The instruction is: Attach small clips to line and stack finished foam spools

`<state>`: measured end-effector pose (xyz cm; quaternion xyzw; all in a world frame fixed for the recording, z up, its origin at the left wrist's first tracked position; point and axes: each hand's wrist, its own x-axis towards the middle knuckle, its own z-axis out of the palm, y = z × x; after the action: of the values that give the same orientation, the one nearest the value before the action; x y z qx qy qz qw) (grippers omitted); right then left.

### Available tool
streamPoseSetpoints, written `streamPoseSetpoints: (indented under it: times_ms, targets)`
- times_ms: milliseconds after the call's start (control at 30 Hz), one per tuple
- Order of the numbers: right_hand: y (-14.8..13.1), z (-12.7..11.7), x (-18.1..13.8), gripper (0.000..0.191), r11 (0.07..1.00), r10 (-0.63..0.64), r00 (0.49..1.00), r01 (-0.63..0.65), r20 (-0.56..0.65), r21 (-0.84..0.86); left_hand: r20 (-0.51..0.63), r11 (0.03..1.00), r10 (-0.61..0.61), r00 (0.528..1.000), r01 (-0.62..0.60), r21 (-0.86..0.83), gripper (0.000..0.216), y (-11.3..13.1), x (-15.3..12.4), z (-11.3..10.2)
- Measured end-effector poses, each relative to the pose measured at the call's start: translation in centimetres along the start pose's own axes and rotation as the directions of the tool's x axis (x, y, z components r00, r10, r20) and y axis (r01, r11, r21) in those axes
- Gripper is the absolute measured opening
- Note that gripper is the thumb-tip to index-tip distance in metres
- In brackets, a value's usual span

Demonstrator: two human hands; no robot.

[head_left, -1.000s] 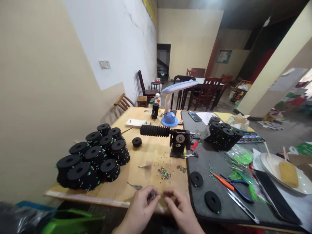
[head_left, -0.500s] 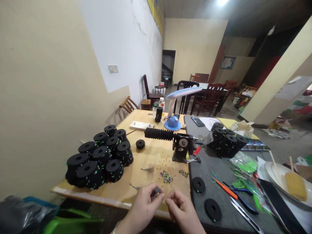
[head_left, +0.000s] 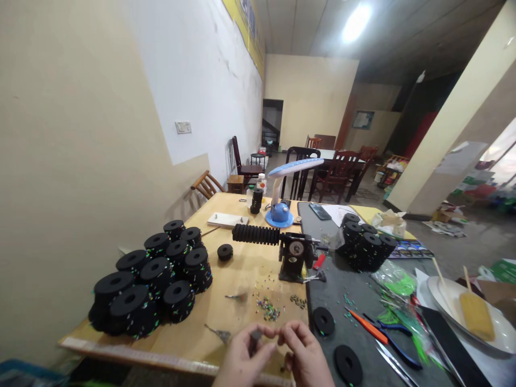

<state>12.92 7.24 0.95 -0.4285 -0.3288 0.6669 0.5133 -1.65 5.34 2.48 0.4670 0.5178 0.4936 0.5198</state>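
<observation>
My left hand [head_left: 245, 356] is closed at the front edge of the table, with a small dark grey piece [head_left: 255, 336] partly showing between its fingers. My right hand [head_left: 303, 352] is pinched beside it, the fingertips of both hands meeting or almost meeting. Whatever the right fingers hold is too small to make out. Just beyond the hands lies a scatter of tiny multicoloured beads [head_left: 269, 308], with a patch of brownish beads [head_left: 298, 301] to its right. A thin wire tool with a greyish fanned end [head_left: 221, 335] lies left of my left hand.
Stacked black foam spools [head_left: 133, 303] fill the left side. A black clamp device [head_left: 293, 260] carries a ridged black roll [head_left: 256, 235], before a blue lamp [head_left: 279, 215]. On the grey mat are foam discs [head_left: 323, 321], an orange-handled tool [head_left: 367, 327], pliers [head_left: 399, 344] and a plate [head_left: 437, 290].
My view has tilted up and shifted slightly, so the table sits lower and further left. My hands have drawn closer together, their fingertips now about touching.
</observation>
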Motion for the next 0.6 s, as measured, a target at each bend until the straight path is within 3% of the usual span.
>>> streamPoseSetpoints:
  times_ms: [233, 467, 600]
  targets:
    - [1.5, -1.0, -0.2, 0.041, 0.988, 0.039, 0.999, -0.04, 0.012, 0.151, 0.145, 0.998, 0.005, 0.989, 0.005, -0.069, 0.028, -0.7, 0.0, 3.2]
    - [0.9, -1.2, 0.1, 0.043, 0.996, -0.032, 0.995, 0.04, -0.093, 0.085, 0.08, 0.992, 0.041, 0.996, -0.049, 0.112, 0.026, -3.2, 0.4, 2.7]
    - [1.5, -1.3, 0.4, 0.045, 0.992, -0.049, 0.995, 0.059, -0.087, 0.112, 0.112, 0.966, 0.085, 0.99, -0.109, 0.235, 0.021, -2.9, 0.0, 2.3]
